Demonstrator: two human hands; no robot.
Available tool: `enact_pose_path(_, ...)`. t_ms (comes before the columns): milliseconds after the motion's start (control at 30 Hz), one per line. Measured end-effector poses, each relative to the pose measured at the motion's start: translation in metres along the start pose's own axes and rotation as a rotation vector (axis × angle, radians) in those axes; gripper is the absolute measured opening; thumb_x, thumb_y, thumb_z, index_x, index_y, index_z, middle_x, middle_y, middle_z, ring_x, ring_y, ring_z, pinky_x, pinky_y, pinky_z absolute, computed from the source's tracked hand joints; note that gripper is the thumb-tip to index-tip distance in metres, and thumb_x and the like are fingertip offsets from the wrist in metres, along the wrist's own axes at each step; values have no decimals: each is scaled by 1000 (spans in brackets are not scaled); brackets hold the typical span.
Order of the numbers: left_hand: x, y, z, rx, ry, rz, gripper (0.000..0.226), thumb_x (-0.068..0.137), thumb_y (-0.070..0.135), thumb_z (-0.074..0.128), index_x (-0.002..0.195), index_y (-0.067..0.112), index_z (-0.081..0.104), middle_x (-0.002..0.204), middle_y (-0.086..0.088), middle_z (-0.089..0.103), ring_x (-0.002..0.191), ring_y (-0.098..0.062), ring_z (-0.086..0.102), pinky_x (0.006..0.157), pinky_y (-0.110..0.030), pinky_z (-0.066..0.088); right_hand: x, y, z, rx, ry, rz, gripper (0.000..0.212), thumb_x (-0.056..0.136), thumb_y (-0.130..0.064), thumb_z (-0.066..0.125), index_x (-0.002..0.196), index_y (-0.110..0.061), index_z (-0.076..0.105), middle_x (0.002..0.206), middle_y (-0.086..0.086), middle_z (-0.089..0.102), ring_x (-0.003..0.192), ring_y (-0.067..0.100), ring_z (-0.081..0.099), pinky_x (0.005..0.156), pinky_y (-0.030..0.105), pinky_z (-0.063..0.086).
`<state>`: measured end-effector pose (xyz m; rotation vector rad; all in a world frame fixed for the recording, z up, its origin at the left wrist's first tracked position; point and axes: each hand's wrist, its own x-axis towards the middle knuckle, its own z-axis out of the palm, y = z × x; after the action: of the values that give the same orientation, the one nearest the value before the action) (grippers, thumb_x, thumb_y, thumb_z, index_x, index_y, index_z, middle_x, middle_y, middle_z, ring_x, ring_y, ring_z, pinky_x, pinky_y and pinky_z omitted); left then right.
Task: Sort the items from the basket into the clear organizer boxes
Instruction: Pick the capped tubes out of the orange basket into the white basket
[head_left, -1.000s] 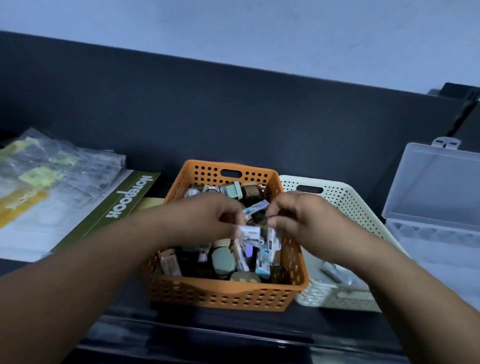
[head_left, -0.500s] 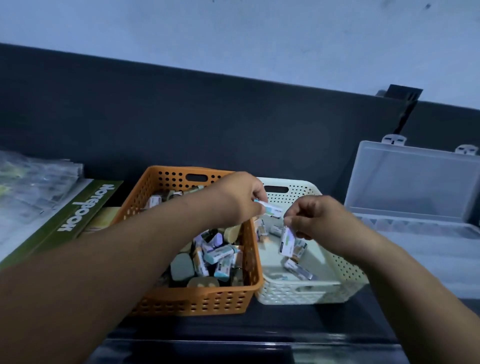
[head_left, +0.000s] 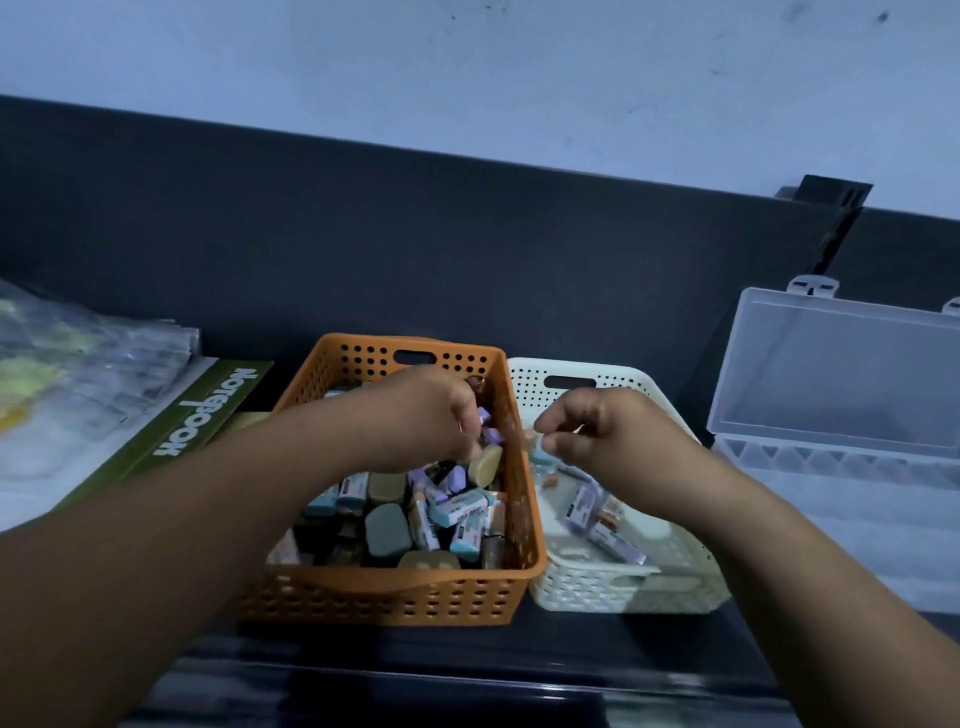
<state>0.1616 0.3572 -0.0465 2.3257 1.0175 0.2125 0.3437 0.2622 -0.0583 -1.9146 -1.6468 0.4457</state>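
Orange basket (head_left: 395, 587): perforated, set at centre front, touching the white basket (head_left: 623, 592) on its right; filled with a jumble of small erasers (head_left: 457, 512), wrapped and bare, in teal, purple, grey and tan. White basket: holds only a few wrapped erasers, bottom largely bare. Organizer box (head_left: 841, 467): clear, well to the right, lid (head_left: 836, 374) standing open, a row of narrow compartments visible along its near edge; no item can be seen in it. Left hand (head_left: 431, 415): lowered into the far right corner of the orange basket, fingers curled among the purple pieces; whether anything is actually gripped cannot be told. Right hand (head_left: 597, 426): held over the white basket's left edge, thumb and forefinger pinched close on a small pale piece, blurred, its kind not to be made out. Notebook (head_left: 176, 436) and plastic sleeves (head_left: 88, 374): at left, not involved. Step judged in hand: pieces being picked out of the orange basket, one kind separated. Handling notes: one piece is best taken at a time, by its long sides, so that neighbours are not dragged up over the rim; like colours are best gathered together before transfer; the narrow compartments are best fed end-first. Risk noted: small pieces may be dropped between the baskets.
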Motion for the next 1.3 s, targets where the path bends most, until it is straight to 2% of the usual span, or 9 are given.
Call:
enact_pose_path(200,-21,-14,9,124,-313,-85,41,77,33,78,115,32,62,102,12,60,94,-8,58,88,-32,50,3,-25,17,39,-154,-97,15,81,-15,75,89,-26,69,82,-8,69,78,7,66,78,30,56)
enact_pose_path(333,-23,-23,19,132,-243,-17,44,80,33,75,120,32,58,104,9,61,91,-9,58,81,-30,48,-3,-31,23,24,-198,-118,18,78,-8,77,88,-21,70,84,-6,69,79,7,65,76,24,54)
enact_pose_path(467,-25,-36,18,26,-133,18,15,91,27,62,105,29,67,89,11,68,81,-5,63,72,-25,51,-9,-38,27,-96,-241,-153,24,76,-15,79,94,-27,69,91,-14,64,83,1,60,76,17,49)
enact_pose_path(567,-29,-43,11,-2,-17,27,15,96,24,54,98,29,68,82,15,64,75,-3,61,64,-21,47,-12,-45,31,-220,-314,-167,28,76,-18,79,100,-30,70,90,-19,60,85,1,59,80,20,50)
enact_pose_path(700,-31,-40,10,-13,-194,59,29,89,22,66,117,28,60,92,9,63,78,-8,60,72,-28,49,-12,-53,37,-496,-400,-207,32,79,-27,74,109,-34,68,107,-17,65,102,7,54,91,20,42)
enact_pose_path(767,-29,-36,17,37,-225,85,18,83,26,73,94,29,60,90,7,61,77,-11,56,67,-29,46,-10,-54,40,-593,-405,-238,28,79,-30,71,107,-33,69,108,-16,66,108,11,52,96,23,35)
enact_pose_path(833,-27,-34,22,73,-195,126,21,80,28,75,78,26,54,81,6,55,71,-9,50,60,-26,38,-9,-54,43,-621,-404,-241,27,78,-33,70,106,-33,69,107,-16,66,109,12,52,99,25,31)
enact_pose_path(1067,-21,-45,18,41,-78,165,10,90,28,61,93,20,67,82,5,64,70,-11,56,59,-25,43,-9,-45,50,-566,-315,-149,32,74,-46,74,103,-34,68,96,-17,64,99,10,55,97,30,36)
enact_pose_path(1300,-20,-70,-10,-127,132,65,11,92,26,60,84,26,68,73,-2,67,52,-13,44,50,-26,36,-6,-50,52,-586,-353,-83,48,77,-48,73,123,-40,60,117,-12,63,112,15,51,101,29,34)
